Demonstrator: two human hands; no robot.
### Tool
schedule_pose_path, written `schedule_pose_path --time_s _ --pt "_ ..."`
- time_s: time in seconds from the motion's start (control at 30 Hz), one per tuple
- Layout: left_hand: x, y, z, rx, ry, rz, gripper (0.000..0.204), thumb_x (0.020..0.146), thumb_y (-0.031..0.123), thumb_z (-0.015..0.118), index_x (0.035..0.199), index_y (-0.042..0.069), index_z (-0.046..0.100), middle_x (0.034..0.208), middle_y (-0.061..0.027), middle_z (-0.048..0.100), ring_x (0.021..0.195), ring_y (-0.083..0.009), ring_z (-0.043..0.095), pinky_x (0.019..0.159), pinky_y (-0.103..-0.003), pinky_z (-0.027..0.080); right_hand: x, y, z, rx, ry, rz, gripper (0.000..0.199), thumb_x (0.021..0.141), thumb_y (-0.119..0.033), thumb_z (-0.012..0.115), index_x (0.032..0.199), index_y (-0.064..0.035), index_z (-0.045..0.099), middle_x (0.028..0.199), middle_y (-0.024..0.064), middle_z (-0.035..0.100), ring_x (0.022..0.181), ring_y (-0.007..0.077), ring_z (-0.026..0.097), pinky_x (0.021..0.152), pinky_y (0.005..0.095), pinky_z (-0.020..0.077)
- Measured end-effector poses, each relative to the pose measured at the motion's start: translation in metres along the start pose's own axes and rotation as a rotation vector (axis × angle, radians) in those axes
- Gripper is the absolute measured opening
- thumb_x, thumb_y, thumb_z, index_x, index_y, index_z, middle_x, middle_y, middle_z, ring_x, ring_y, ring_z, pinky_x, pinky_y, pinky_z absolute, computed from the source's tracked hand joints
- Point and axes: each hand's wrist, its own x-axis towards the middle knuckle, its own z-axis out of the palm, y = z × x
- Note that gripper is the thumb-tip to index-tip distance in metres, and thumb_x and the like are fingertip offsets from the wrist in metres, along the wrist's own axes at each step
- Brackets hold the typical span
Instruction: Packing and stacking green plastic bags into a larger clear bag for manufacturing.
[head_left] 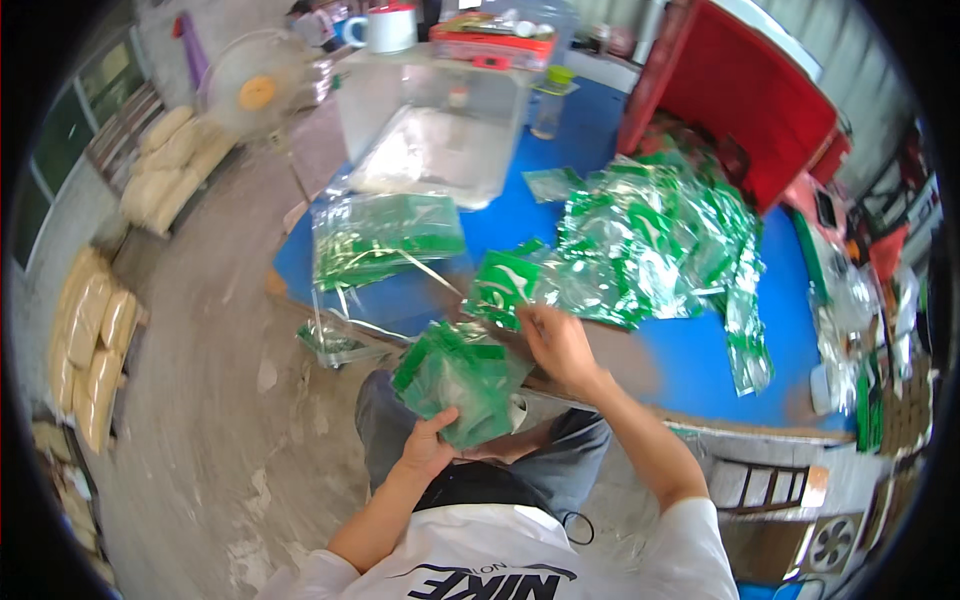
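My left hand is closed on a fanned stack of green-and-clear plastic bags, held above my lap, with the thumb on top. At the table's front edge, my right hand pinches a single green plastic bag with a white curved mark; its far part lies against the loose pile. That heap of shiny green-and-clear bags spreads over the blue tabletop beyond my right hand. Left of it, a neat stack of similar bags lies in a clear plastic wrapper.
A red bin lies tipped behind the heap. At the back stand a clear plastic box, a lidded cup and a white jug. A fan and stacked tan sacks are on the left floor.
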Motion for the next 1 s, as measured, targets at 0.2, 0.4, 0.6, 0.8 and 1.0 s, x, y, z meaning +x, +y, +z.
schedule_pose_path --time_s 0.2,0.4,0.6,0.8,1.0 --pt "-0.006 0.002 0.002 0.034 0.043 0.019 0.057 0.091 0.003 0.066 0.144 0.004 0.045 0.139 -0.0121 0.056 0.132 -0.0297 0.052 0.113 -0.048 0.042 0.088 0.063 0.015 -0.397 -0.064 0.100 0.052 0.073 -0.033 0.087 0.109 -0.0019 0.067 0.105 0.0203 0.067 0.100 0.0380 0.066 0.086 0.0475 0.0526" --pt "-0.010 0.004 0.012 0.039 0.037 -0.148 0.052 0.092 0.005 0.064 0.141 -0.001 0.046 0.136 -0.0158 0.057 0.128 -0.0321 0.056 0.110 -0.049 0.045 0.060 0.080 0.013 -0.239 0.004 0.227 0.059 0.065 -0.042 0.090 0.105 -0.0042 0.070 0.116 0.0225 0.065 0.111 0.0381 0.062 0.094 0.0478 0.0502" --pt "-0.008 0.009 0.023 0.050 -0.002 -0.172 0.051 0.093 0.007 0.064 0.140 0.000 0.047 0.135 -0.0141 0.058 0.126 -0.0310 0.057 0.110 -0.049 0.046 0.067 0.066 0.006 -0.171 0.064 0.374 0.066 0.068 -0.037 0.089 0.118 -0.0004 0.066 0.109 0.0221 0.069 0.106 0.0384 0.065 0.094 0.0465 0.0516" --pt "-0.012 0.004 0.030 0.109 -0.011 -0.091 0.058 0.095 0.018 0.070 0.145 0.008 0.042 0.139 -0.0081 0.053 0.130 -0.0259 0.053 0.108 -0.047 0.048 0.025 -0.015 -0.017 0.260 0.413 0.171 0.030 0.081 0.000 0.076 0.106 -0.0024 0.060 0.094 0.0095 0.066 0.087 0.0193 0.065 0.080 0.0318 0.0525" --pt "-0.013 0.017 0.033 -0.239 -0.115 -0.239 0.061 0.094 0.017 0.072 0.146 0.009 0.043 0.140 -0.0086 0.054 0.131 -0.0243 0.053 0.107 -0.045 0.049 -0.043 -0.072 -0.018 0.023 -0.320 -0.490 0.031 0.075 0.000 0.075 0.103 -0.0080 0.066 0.112 0.0095 0.063 0.107 0.0320 0.061 0.091 0.0498 0.0488"
